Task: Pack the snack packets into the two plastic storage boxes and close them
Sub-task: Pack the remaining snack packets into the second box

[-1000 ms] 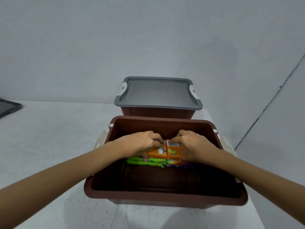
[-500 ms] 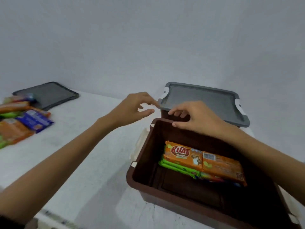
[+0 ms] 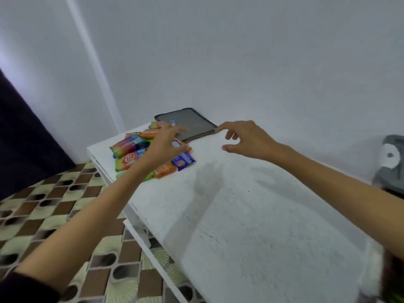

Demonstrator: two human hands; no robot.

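Head view, listed near to far.

One brown box [image 3: 394, 274] shows only as a blurred dark sliver at the near right corner of the tabletop [image 3: 251, 226], a white, flat, faintly speckled surface. Two bare forearms reach across it.

Left hand [image 3: 167, 145]: fingers extended and spread, gripping nothing, poised over the heap of packets. Contact with the packets cannot be determined (motion blur).

Right hand [image 3: 247, 138]: fingers loosely curled, thumb and forefinger apart, holding nothing, above bare surface to the right of the heap.

Snack packets [image 3: 131, 149]: one overlapping heap at the far left corner of the tabletop. At least six can be counted; others are partly hidden. They are glossy, flat, rectangular wrappers in orange, blue, green-edged and multicoloured prints, one with a round red logo. One blue packet [image 3: 183, 160] lies on the heap's right side, touching an orange packet [image 3: 164, 169].

One loose lid [image 3: 190, 124], dark grey, rectangular with rounded corners and a raised rim, lies flat at the far edge, just behind the heap.

One lidded box [image 3: 391, 180] stands at the far edge toward the right, its grey lid on, with a white latch.
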